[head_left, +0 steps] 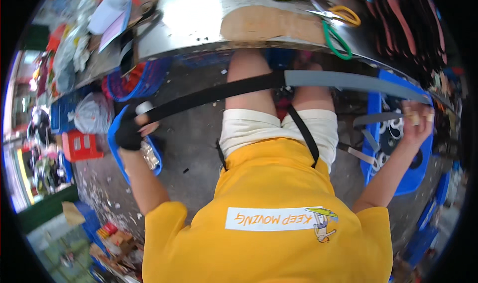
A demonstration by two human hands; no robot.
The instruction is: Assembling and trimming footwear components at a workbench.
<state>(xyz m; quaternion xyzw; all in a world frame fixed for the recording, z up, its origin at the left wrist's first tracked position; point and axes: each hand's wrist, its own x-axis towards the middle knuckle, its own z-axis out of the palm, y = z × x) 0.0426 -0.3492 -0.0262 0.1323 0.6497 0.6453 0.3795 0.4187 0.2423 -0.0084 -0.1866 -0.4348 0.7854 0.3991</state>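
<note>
A long flat strap, black (214, 93) on its left half and grey (348, 80) on its right half, is stretched across my lap below the table's edge. My left hand (131, 129), in a black glove with a white-wrapped fingertip, grips the black end at the left. My right hand (416, 119), raised at the right with tape around some fingers, pinches the grey end. I sit in a yellow shirt and pale shorts, knees under the table.
A shiny metal table (194, 21) spans the top, with a brown cardboard piece (271, 25) and scissors with yellow and green handles (336, 26). Blue bins stand at my left (115, 151) and right (413, 176), the right one holding strap pieces. A red stool (79, 146) is further left.
</note>
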